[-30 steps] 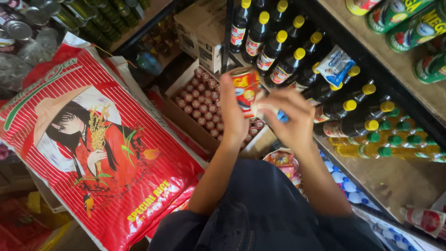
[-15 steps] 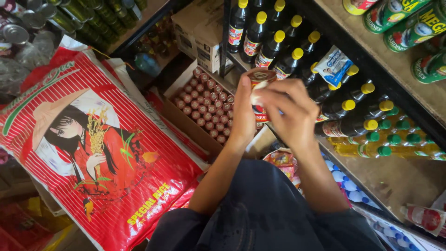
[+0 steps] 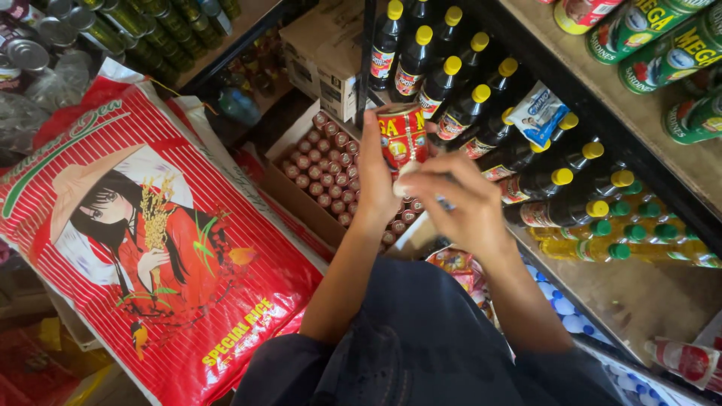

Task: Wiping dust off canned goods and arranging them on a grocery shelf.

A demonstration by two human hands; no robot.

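My left hand (image 3: 376, 180) holds a red can with yellow markings (image 3: 402, 135) upright, fingers along its left side. My right hand (image 3: 462, 207) is pinched shut against the can's lower front, and a small blue piece of a pen-like marker (image 3: 444, 202) shows behind its fingers. Both hands are raised over an open cardboard box of small red-topped cans (image 3: 323, 162), in front of a shelf of dark bottles.
Dark sauce bottles with yellow caps (image 3: 481, 105) fill the black shelf, with green-capped yellow oil bottles (image 3: 602, 248) beside them. Green cans (image 3: 669, 45) lie on the upper shelf. A large red rice sack (image 3: 143, 248) lies at left. Brown cartons (image 3: 323, 53) stand behind.
The can has been lifted and turned more upright in my left hand. My right hand has closed in on the can's front, hiding most of the blue marker.
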